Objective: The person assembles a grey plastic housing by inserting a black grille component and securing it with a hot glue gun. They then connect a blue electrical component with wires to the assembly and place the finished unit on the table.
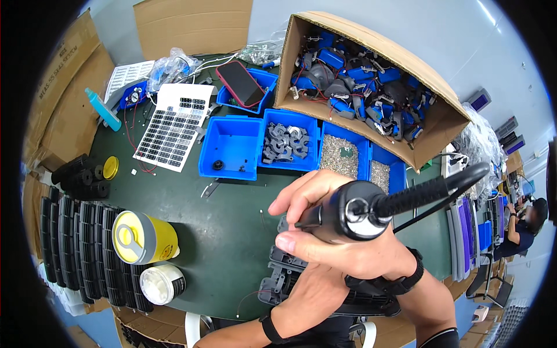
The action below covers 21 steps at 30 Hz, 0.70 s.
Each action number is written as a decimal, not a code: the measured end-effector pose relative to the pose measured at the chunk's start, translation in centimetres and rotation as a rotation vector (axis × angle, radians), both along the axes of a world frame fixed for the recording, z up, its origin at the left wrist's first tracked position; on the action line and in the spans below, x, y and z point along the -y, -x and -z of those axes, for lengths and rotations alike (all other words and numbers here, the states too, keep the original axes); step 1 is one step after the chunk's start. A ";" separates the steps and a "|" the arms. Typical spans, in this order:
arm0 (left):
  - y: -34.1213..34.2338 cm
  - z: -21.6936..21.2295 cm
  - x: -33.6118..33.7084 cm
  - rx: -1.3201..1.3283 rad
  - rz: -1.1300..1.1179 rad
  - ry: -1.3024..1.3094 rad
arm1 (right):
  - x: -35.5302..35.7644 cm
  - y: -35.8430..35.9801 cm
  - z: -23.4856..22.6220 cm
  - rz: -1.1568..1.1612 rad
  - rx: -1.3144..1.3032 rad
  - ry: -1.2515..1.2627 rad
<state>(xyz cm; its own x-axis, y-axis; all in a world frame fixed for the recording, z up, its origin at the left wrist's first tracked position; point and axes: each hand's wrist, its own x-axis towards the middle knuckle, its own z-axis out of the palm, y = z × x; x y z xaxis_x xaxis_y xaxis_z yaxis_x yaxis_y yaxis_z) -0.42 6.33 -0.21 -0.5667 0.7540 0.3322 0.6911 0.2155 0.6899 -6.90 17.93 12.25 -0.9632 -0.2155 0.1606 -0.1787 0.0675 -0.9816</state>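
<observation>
My right hand (360, 255) is wrapped around a black electric screwdriver (360, 211), held upright over the bench. Its thick black cord (432, 188) runs out of the top end toward the right. My left hand (319, 284) lies lower, beneath the right one, and its fingers are hidden. Beside it are grey plastic housings (271, 287), partly covered by my hands and arms. The screwdriver's tip is out of sight, so I cannot tell what it touches. Both wrists wear black straps.
Blue bins (229, 148) hold grey clips and screws. Behind them a tilted cardboard box (371, 133) is full of blue-and-grey motor-like parts. Black ribbed rollers (87, 249), a yellow canister (156, 238) and a white tub (162, 284) stand left. A person (525, 229) sits far right.
</observation>
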 end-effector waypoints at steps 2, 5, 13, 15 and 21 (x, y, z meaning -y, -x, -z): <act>-0.2 -0.1 -0.2 0.094 0.001 0.031 | -0.1 0.1 -0.2 -0.058 0.006 0.026; -0.3 0.0 -0.1 0.136 0.025 0.087 | -0.3 0.3 -0.3 -0.108 0.006 0.007; 0.2 -0.7 0.1 0.099 0.061 0.123 | -0.6 0.7 -0.3 -0.144 0.077 0.029; 0.2 -0.6 -0.2 0.134 0.043 0.117 | -0.4 0.7 -0.6 -0.138 0.092 0.037; 0.4 -1.6 -0.1 -0.059 0.005 0.096 | -1.1 1.3 -2.0 -0.090 -0.119 0.063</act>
